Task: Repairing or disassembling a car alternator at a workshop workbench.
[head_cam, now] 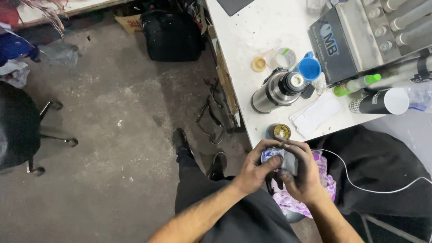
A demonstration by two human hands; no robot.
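Resting between fingers (270, 163), small blue-patterned object (271, 154)

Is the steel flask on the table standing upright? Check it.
No: the steel flask lies on its side on the white table, beside a blue cup.

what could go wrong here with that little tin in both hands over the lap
1. The left hand and right hand grip the small round blue-and-white tin above the lap, off the white table; a slip could drop it onto the concrete floor.
2. The open round tin of yellowish paste sits at the table edge, so an elbow might knock it off.
3. The thin white cable runs close to the right hand and could snag.
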